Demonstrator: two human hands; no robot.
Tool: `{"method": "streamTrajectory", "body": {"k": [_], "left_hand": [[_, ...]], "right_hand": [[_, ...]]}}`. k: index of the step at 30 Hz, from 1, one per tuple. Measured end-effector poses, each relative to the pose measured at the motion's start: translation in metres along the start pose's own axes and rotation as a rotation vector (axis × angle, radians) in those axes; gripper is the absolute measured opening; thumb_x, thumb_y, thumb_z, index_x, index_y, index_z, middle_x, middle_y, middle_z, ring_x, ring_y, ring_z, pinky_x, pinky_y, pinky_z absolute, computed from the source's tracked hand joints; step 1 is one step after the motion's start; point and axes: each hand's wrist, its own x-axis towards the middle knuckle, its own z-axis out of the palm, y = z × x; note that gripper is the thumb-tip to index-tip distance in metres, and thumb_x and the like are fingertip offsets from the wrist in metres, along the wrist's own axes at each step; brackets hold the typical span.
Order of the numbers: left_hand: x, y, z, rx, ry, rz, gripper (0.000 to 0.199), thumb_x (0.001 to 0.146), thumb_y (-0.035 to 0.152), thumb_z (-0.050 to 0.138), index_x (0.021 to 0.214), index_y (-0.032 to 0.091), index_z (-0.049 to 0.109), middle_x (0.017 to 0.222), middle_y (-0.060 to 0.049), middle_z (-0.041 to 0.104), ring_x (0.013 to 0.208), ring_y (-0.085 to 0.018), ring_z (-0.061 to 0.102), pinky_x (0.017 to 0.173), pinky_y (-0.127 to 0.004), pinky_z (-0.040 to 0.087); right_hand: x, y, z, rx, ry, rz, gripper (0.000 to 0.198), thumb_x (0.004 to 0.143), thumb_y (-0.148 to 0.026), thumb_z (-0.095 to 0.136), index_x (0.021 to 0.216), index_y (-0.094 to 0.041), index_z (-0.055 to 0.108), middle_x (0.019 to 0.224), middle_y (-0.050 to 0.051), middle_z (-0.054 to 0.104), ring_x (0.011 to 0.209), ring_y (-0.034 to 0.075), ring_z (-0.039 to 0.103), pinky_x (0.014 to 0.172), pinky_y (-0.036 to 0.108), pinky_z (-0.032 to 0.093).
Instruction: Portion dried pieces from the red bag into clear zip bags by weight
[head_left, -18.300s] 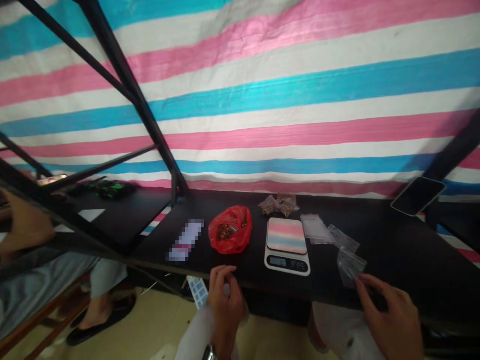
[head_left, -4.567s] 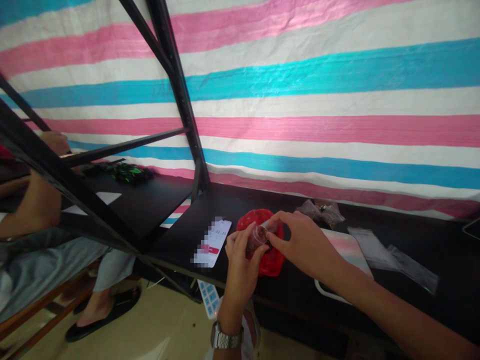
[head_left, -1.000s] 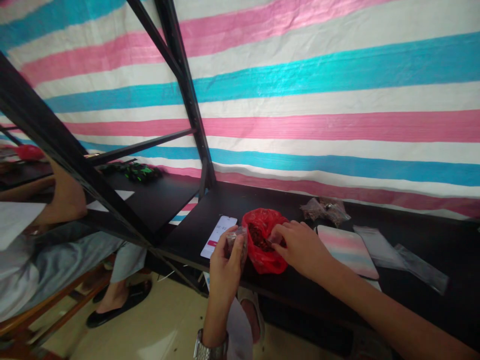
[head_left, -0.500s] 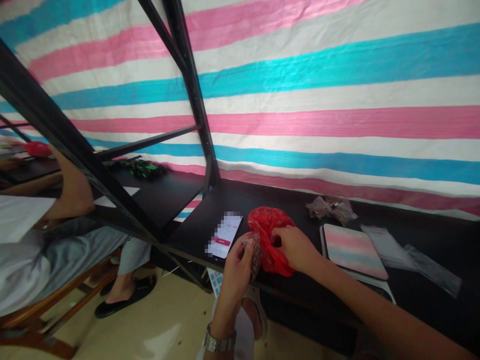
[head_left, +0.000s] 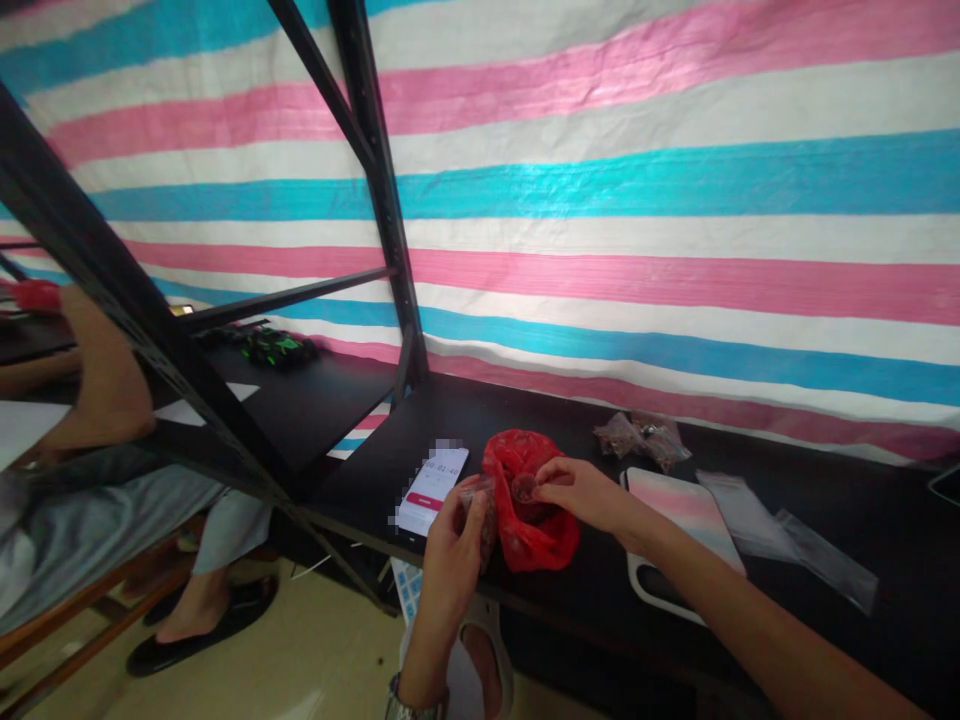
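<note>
My left hand (head_left: 459, 530) is closed around a small clear plastic bag (head_left: 487, 530) with brown bits in it, held upright at the table's front edge. Just to its right, a red plastic bag (head_left: 536, 545) sits open on the black table. My right hand (head_left: 577, 490) is over the mouth of that bag, its fingers pinched on a small round cup-like thing (head_left: 523, 487) that looks filled with brown bits. What lies deeper in the red bag is hidden.
A phone (head_left: 431, 495) showing a timer lies left of the red bag. Filled clear bags (head_left: 645, 438) are at the back. A pastel-striped flat case (head_left: 686, 515) and flat clear bags (head_left: 787, 540) lie to the right. A black frame post (head_left: 382, 210) and a seated person (head_left: 112, 500) are at left.
My right hand has come up from inside the red bag, and the round cup-like thing now shows at its fingertips. The left hand still holds the clear bag. The view has shifted slightly.
</note>
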Motion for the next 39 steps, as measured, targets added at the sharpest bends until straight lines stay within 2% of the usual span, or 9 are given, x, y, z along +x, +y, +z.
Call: {"method": "streamTrajectory", "body": {"k": [3, 6, 8, 12, 23, 27, 30, 34, 39], "left_hand": [[-0.001, 0.005, -0.004, 0.100, 0.096, 0.141, 0.059, 0.091, 0.063, 0.068, 0.131, 0.020, 0.067, 0.124, -0.014, 0.077, 0.108, -0.027, 0.075, 0.096, -0.042, 0.059], [-0.005, 0.013, -0.003, 0.236, 0.171, 0.315, 0.048, 0.091, 0.054, 0.071, 0.129, 0.023, 0.069, 0.131, -0.013, 0.074, 0.117, -0.028, 0.071, 0.104, -0.044, 0.055], [-0.007, 0.016, 0.002, 0.307, 0.157, 0.397, 0.043, 0.090, 0.046, 0.074, 0.128, 0.025, 0.071, 0.133, -0.012, 0.072, 0.123, -0.029, 0.068, 0.109, -0.046, 0.052], [-0.010, 0.015, 0.013, 0.408, 0.126, 0.433, 0.045, 0.090, 0.037, 0.076, 0.133, 0.027, 0.068, 0.129, -0.010, 0.073, 0.119, -0.030, 0.068, 0.103, -0.047, 0.055], [-0.009, 0.012, 0.028, 0.516, 0.115, 0.599, 0.041, 0.094, 0.024, 0.070, 0.135, 0.027, 0.066, 0.120, -0.009, 0.072, 0.111, -0.028, 0.065, 0.098, -0.046, 0.054], [-0.009, 0.008, 0.030, 0.499, 0.128, 0.640, 0.042, 0.095, 0.023, 0.068, 0.136, 0.027, 0.064, 0.125, -0.009, 0.070, 0.115, -0.027, 0.065, 0.103, -0.046, 0.052], [-0.007, 0.005, 0.031, 0.449, 0.134, 0.622, 0.042, 0.096, 0.024, 0.067, 0.137, 0.027, 0.063, 0.129, -0.010, 0.069, 0.121, -0.027, 0.064, 0.106, -0.047, 0.052], [-0.006, 0.006, 0.033, 0.362, 0.149, 0.545, 0.041, 0.092, 0.029, 0.072, 0.133, 0.027, 0.066, 0.131, -0.010, 0.070, 0.124, -0.028, 0.065, 0.109, -0.048, 0.051], [-0.008, 0.016, 0.028, 0.128, 0.148, 0.374, 0.052, 0.093, 0.045, 0.074, 0.139, 0.026, 0.064, 0.135, -0.011, 0.071, 0.126, -0.028, 0.067, 0.114, -0.047, 0.049]], "right_hand": [[-0.004, -0.006, -0.010, 0.044, -0.006, -0.012, 0.004, 0.081, -0.020, 0.072, 0.083, -0.020, 0.069, 0.089, 0.003, 0.081, 0.090, 0.018, 0.074, 0.086, 0.029, 0.052], [-0.011, -0.014, -0.019, 0.037, -0.005, -0.040, 0.010, 0.081, -0.026, 0.074, 0.089, -0.020, 0.069, 0.092, 0.003, 0.082, 0.094, 0.020, 0.075, 0.088, 0.030, 0.051], [-0.017, -0.021, -0.023, 0.035, -0.002, -0.077, 0.016, 0.082, -0.031, 0.075, 0.092, -0.021, 0.068, 0.091, 0.003, 0.081, 0.090, 0.019, 0.074, 0.083, 0.030, 0.051], [-0.026, -0.034, -0.023, -0.023, 0.026, -0.231, 0.016, 0.084, -0.032, 0.072, 0.095, -0.022, 0.065, 0.091, 0.002, 0.078, 0.086, 0.019, 0.072, 0.076, 0.029, 0.050], [-0.048, -0.048, 0.007, -0.914, 0.342, -0.630, 0.010, 0.090, -0.023, 0.074, 0.100, -0.025, 0.071, 0.102, 0.006, 0.076, 0.098, 0.027, 0.064, 0.088, 0.040, 0.042], [-0.049, -0.038, 0.011, -1.095, 0.448, -0.828, 0.009, 0.095, -0.022, 0.069, 0.103, -0.024, 0.071, 0.104, 0.008, 0.075, 0.096, 0.027, 0.061, 0.084, 0.040, 0.040], [-0.049, -0.035, 0.010, -1.099, 0.512, -0.910, 0.008, 0.095, -0.022, 0.069, 0.103, -0.024, 0.071, 0.102, 0.007, 0.074, 0.094, 0.027, 0.061, 0.083, 0.040, 0.040], [-0.049, -0.037, 0.003, -0.944, 0.543, -0.801, 0.010, 0.096, -0.024, 0.068, 0.106, -0.024, 0.071, 0.106, 0.006, 0.075, 0.098, 0.027, 0.063, 0.089, 0.039, 0.042], [-0.038, -0.026, 0.003, -0.905, 0.383, -0.430, 0.009, 0.096, -0.025, 0.068, 0.104, -0.023, 0.071, 0.098, 0.005, 0.078, 0.096, 0.028, 0.067, 0.087, 0.039, 0.043]]}}
